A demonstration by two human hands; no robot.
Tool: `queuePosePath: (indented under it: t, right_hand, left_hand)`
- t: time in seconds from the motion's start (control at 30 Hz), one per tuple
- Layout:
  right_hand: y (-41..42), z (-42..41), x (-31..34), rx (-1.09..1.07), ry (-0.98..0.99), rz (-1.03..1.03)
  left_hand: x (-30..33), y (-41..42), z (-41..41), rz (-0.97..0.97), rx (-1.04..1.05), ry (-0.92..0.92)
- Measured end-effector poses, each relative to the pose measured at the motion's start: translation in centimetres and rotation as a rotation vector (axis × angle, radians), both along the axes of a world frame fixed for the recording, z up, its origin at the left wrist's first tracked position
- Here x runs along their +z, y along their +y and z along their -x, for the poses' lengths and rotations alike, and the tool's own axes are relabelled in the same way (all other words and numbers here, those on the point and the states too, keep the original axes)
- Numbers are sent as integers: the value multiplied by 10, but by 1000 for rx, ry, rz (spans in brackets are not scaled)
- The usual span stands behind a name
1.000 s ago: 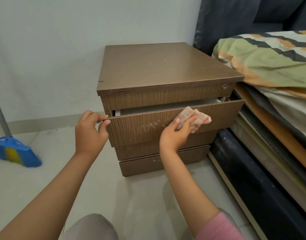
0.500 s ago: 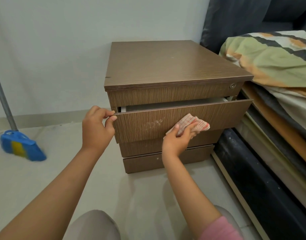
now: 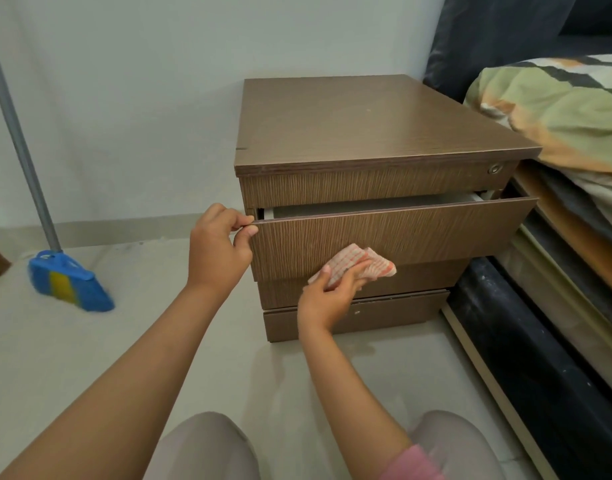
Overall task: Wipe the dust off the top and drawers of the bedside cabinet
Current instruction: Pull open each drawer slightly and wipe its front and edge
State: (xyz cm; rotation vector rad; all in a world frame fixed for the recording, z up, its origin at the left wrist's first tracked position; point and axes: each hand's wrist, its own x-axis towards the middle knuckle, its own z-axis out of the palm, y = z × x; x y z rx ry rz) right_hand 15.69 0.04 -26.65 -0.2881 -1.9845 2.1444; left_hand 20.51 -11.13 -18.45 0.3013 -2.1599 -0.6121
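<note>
my left hand [image 3: 218,247] pinches the pulled-out drawer [image 3: 394,242] at its left corner — long axis left-right; right hand [image 3: 327,294] grips cloth [image 3: 355,265] against its front.

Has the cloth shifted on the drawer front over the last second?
Yes. The cloth in the right hand has slid left and down across the drawer front, from near its top edge toward its bottom edge.

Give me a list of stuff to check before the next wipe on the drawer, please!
1. Left hand pinches the pulled-out brown wooden drawer front's corner: ok.
2. Right hand holds the pink checked cloth: ok.
3. Cloth touches the drawer front: ok.
4. Dust left on that front: cannot tell.
5. Lower drawers wiped: cannot tell.
6. Blue and yellow broom out of the way: ok.
</note>
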Motion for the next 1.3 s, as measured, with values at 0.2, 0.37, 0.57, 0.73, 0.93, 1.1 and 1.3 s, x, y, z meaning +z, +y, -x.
queuePosePath:
  t: [0.2,0.37,0.57,0.73,0.93,1.1,1.3]
  right_hand:
    - [6,12,29,-67,171,13]
    - [-40,-16,37,-11,229,-18]
    - [-44,-28,2,68,154,-49]
    - [-21,-10,6,-6,46,-27]
    - [-52,-24,30,5,220,-40]
    - [-84,-48,12,111,323,-76]
    - [-70,-46,-32,205,295,-171]
  left_hand:
    - [2,-3,0,5,-23,-9]
    - [3,-8,-1,-2,-47,-22]
    - [7,-15,2,-42,-79,-66]
    - [12,-20,1,-70,-116,-128]
    - [18,-26,2,-96,-143,-190]
    - [22,-29,4,-126,-167,-241]
    - [21,-29,5,-145,-160,-219]
